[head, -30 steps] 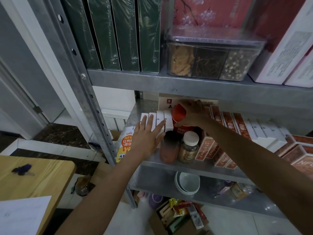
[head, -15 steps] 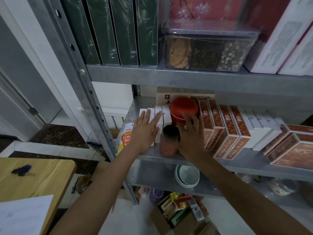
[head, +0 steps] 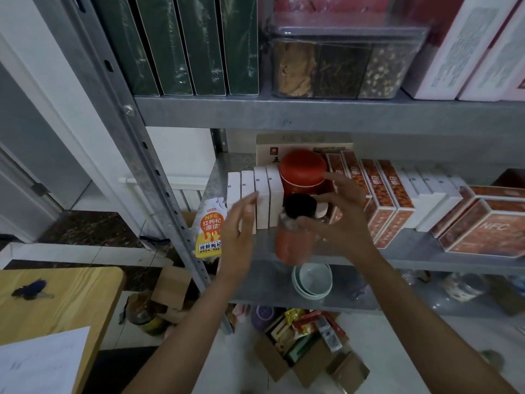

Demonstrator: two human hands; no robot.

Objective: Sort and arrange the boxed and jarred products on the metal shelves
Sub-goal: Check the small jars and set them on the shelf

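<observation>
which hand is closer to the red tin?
Right. The right hand has fingertips at the red tin's right side; the left hand is lower left, by the white boxes.

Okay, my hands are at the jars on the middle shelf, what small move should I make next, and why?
Probably close the right hand around the black-lidded red jar and slide it back. It looks to hang over the middle shelf edge, and the left hand is open beside the white boxes.

Two bare forearms are seen, with no sleeves reaching them. The left hand [head: 241,223] and right hand [head: 345,220] are uncovered; the fingernails are kept short.
</observation>
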